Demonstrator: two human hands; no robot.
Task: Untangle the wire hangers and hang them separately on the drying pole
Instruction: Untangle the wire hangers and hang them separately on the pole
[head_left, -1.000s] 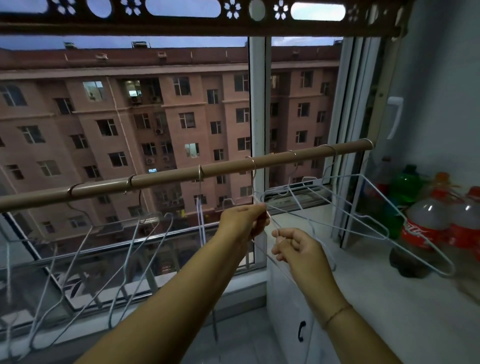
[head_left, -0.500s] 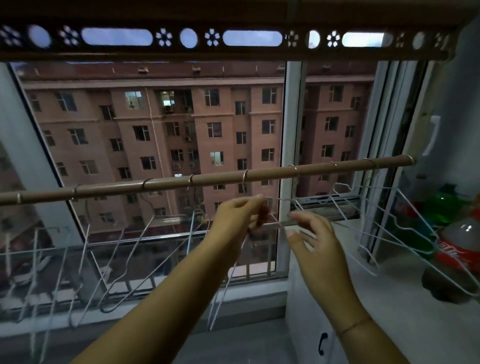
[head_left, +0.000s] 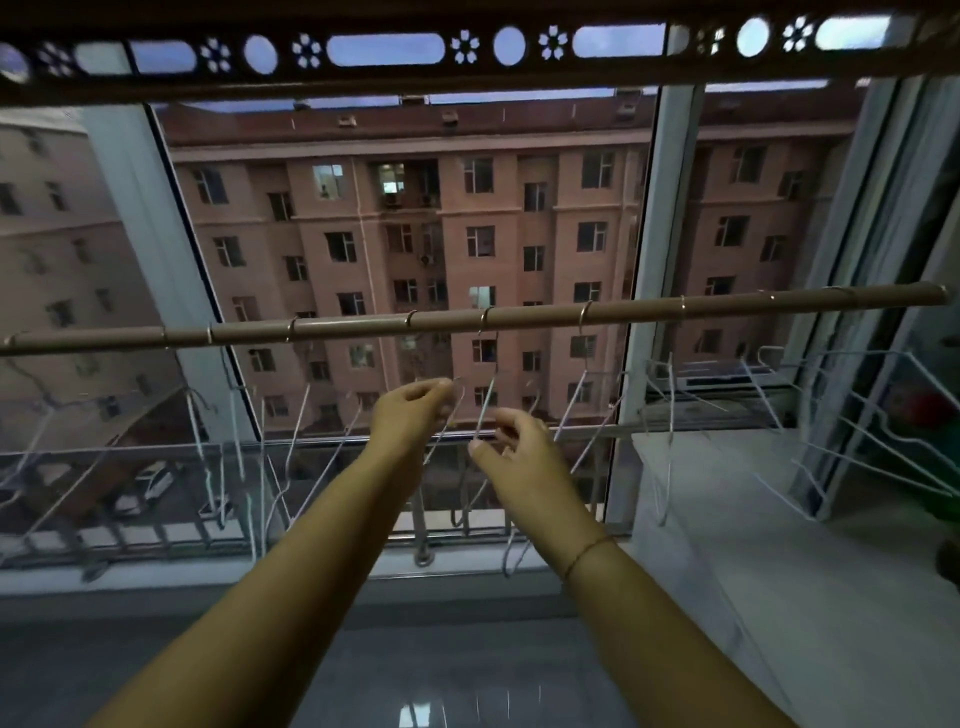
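A brown drying pole (head_left: 519, 315) runs across the window, and several white wire hangers hang along it by their hooks. My left hand (head_left: 410, 413) is just below the pole, pinching a loose wire hanger (head_left: 453, 410) whose hook sticks up beside my fingers. My right hand (head_left: 517, 441) is close to its right. Its thumb and forefinger close on the lower wire of a hanger (head_left: 487, 400) that is hooked on the pole. More hangers (head_left: 831, 415) crowd the pole's right end, and others (head_left: 234, 441) hang at the left.
A dark perforated rail (head_left: 384, 52) crosses overhead. The white window post (head_left: 641, 364) stands behind the pole. A white counter (head_left: 779, 571) lies to the right with red and green bottles (head_left: 930, 410) at its far edge. A metal railing (head_left: 156, 530) lies outside.
The view has swung left and up. Both hands have risen closer to the pole and moved along it, away from the right-hand cluster, and have drawn slightly apart.
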